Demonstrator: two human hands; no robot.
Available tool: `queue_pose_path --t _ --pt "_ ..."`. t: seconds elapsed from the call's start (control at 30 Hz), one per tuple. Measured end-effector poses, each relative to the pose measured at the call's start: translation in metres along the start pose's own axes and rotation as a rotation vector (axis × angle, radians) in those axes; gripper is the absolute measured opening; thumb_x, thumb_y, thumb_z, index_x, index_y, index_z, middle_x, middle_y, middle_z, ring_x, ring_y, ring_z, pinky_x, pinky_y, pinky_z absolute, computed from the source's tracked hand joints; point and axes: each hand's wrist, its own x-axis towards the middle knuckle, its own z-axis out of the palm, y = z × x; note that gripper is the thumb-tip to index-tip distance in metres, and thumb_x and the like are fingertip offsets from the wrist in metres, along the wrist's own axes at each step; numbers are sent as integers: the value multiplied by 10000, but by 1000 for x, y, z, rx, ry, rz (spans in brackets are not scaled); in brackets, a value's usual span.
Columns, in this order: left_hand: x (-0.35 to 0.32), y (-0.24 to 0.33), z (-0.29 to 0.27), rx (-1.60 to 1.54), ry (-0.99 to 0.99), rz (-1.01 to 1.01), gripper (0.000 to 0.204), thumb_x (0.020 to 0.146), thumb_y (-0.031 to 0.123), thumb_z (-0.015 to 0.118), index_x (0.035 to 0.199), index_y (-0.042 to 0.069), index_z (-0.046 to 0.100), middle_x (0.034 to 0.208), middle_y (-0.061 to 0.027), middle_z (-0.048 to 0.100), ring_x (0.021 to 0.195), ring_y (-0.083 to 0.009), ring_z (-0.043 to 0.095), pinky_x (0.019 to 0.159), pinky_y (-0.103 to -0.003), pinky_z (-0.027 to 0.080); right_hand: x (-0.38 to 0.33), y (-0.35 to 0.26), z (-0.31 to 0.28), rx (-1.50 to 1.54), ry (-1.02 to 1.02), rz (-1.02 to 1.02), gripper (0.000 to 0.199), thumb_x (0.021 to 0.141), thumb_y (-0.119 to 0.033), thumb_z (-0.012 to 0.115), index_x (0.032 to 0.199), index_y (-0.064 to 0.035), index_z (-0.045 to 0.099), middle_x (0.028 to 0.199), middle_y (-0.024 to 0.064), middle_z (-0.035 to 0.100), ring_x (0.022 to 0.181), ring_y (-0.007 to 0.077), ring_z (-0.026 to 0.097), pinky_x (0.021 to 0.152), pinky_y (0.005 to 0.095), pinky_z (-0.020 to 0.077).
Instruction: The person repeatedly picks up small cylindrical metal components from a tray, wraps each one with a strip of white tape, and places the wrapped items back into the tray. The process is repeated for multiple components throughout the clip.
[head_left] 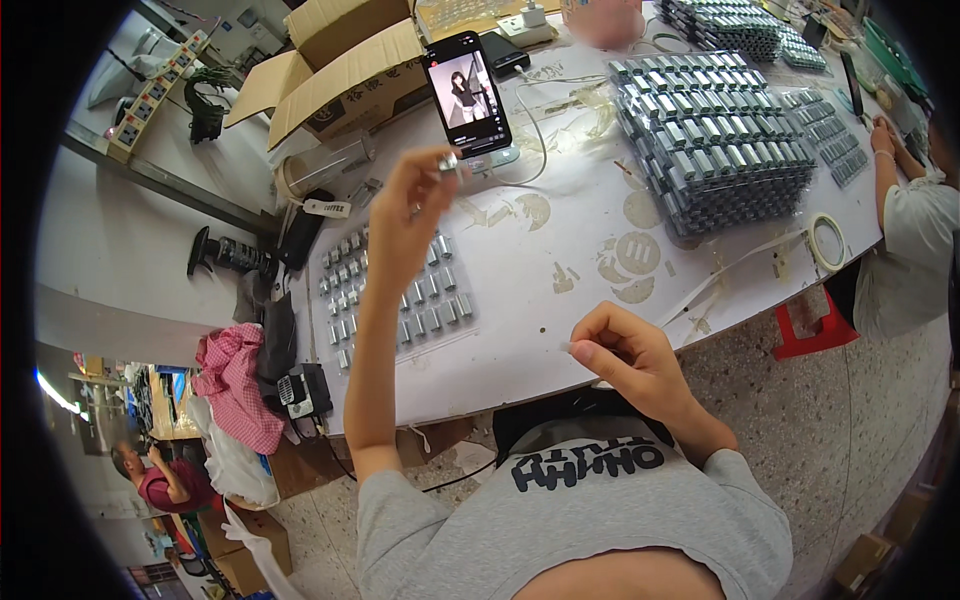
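My left hand is raised over the white table and pinches a small silver metal part between fingertips. Below it lies a clear tray with several rows of similar silver parts. My right hand hovers near the table's front edge with fingers curled, pinching a tiny pale piece that I cannot make out.
A phone stands propped behind the tray, its screen lit. Stacked trays of parts fill the right side. A tape roll lies near another person's arm at the right. A cardboard box sits at the back left.
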Motion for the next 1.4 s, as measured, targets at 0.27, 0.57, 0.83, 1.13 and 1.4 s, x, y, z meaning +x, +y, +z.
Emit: queue_pose_path --t 0.27,0.57,0.83,1.13,1.4 --pt "-105 92 21 -227 54 -97 325 837 -25 478 1162 -2 477 872 -66 514 833 -127 547 709 -237 467 -13 -19 16 -33 20 -139 92 864 -92 524 877 -4 502 739 -34 482 644 -3 416 554 148 329" --pt "-146 128 44 -228 96 26 399 771 -95 543 1151 16 495 985 -89 548 889 -150 573 733 -238 481 -42 -38 39 -211 -23 -273 83 855 -69 533 863 8 504 695 -23 500 614 4 429 536 153 344" --pt "-152 147 48 -144 -36 -25 495 720 -86 595 1182 53 484 915 -74 547 864 -147 571 746 -259 521 -52 -45 36 -263 -93 -292 100 846 -82 549 837 4 498 693 2 522 636 24 467 558 168 373" --pt "-136 128 60 37 42 78 479 652 0 695 1099 43 530 775 -55 535 700 -137 539 605 -248 464 -31 -50 15 -148 -190 -162 92 851 -85 543 843 -2 504 727 -6 518 674 24 469 583 170 376" --pt "-121 114 58 213 76 232 498 604 28 722 1068 48 542 728 -46 503 640 -162 477 564 -260 406 -10 -43 7 5 -258 -120 83 856 -75 531 831 -2 501 746 -16 507 680 16 446 583 166 357"
